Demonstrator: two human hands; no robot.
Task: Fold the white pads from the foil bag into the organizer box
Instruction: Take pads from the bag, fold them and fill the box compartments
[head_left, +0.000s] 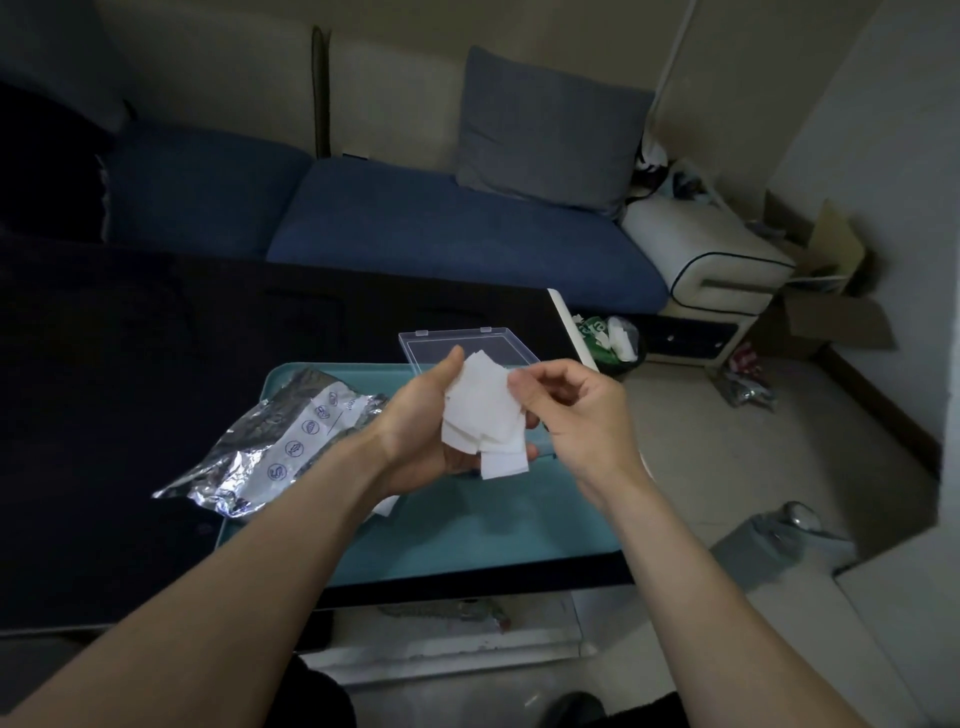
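Above a teal tray on the dark worktop, the left hand cradles a loose stack of white pads, fingers curled beneath, while the right hand pinches the stack's upper right edge. A clear organizer box lies open at the tray's far edge; the crumpled foil bag rests on its left side.

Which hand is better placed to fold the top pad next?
Probably the right hand: its fingertips already pinch the top edge of the white pads, while the left hand cradles the stack underneath.
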